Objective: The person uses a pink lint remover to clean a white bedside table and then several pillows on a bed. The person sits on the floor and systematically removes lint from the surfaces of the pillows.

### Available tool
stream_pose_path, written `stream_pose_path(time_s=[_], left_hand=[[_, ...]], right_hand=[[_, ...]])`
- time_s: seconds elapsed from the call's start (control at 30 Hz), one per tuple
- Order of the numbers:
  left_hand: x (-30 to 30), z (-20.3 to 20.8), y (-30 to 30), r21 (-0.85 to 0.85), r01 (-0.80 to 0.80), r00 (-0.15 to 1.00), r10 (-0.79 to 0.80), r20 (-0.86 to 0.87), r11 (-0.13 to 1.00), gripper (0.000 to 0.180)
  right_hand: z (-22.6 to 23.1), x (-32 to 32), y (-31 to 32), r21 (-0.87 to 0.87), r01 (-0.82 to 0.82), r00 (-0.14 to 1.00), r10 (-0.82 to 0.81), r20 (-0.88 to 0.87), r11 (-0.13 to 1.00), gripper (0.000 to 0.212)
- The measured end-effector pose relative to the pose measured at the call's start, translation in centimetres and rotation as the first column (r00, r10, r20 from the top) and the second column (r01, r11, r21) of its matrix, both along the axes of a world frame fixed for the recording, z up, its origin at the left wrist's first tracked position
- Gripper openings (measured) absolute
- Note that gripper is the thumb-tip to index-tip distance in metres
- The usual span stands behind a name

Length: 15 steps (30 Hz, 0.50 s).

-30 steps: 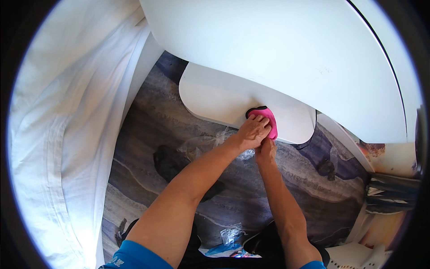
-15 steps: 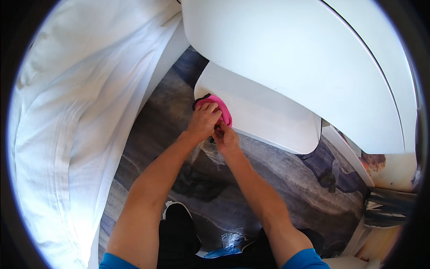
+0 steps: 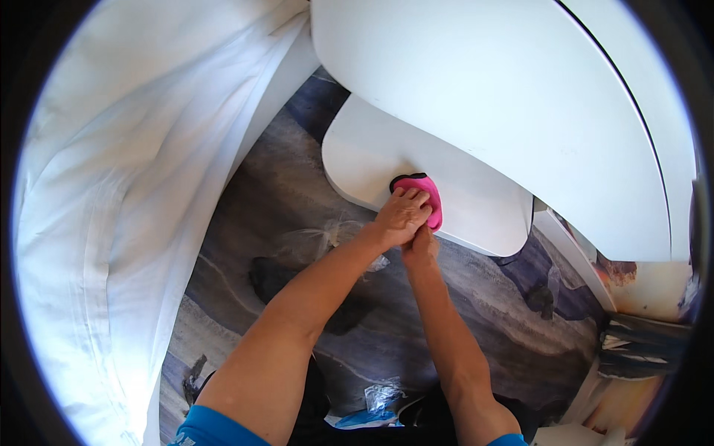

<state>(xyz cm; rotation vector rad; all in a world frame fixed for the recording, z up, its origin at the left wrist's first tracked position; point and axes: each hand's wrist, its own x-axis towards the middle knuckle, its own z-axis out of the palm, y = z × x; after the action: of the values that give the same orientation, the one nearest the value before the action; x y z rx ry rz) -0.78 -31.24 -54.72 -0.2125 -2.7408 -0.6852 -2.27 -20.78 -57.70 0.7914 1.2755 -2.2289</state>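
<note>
Hands [image 3: 402,216] on pink cloth item [image 3: 431,199]; sleeve print [image 3: 184,440] illegible.

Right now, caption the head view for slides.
Left hand and right hand meet at a pink item, white board beyond.

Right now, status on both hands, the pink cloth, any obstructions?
Left hand atop pink cloth, right hand at its near edge. Cloth at white round-cornered board's near edge. Clear plastic film on floor, seemingly not blocking.

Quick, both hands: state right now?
Left hand: closed, fingers curled over the pink item.
Right hand: at its near edge; fingers mostly hidden, grip can't be told.
</note>
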Motion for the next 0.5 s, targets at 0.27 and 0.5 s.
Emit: stream_pose_path(time_s=[0.27, 0.5], left_hand=[[4.7, 1.8, -9.7, -0.049, -0.19, 0.962, 0.196, 0.188, 0.981, 0.046], [3.8, 1.4, -8.4, 0.108, -0.259, 0.965, 0.253, 0.071, 0.96, 0.034]], right_hand=[[1.6, 2.6, -7.6, -0.039, -0.27, 0.962, 0.272, 0.037, 0.962, 0.019], [5.3, 0.2, -6.7, 0.572, -0.168, 0.756, 0.477, -0.448, 0.803, 0.022]])
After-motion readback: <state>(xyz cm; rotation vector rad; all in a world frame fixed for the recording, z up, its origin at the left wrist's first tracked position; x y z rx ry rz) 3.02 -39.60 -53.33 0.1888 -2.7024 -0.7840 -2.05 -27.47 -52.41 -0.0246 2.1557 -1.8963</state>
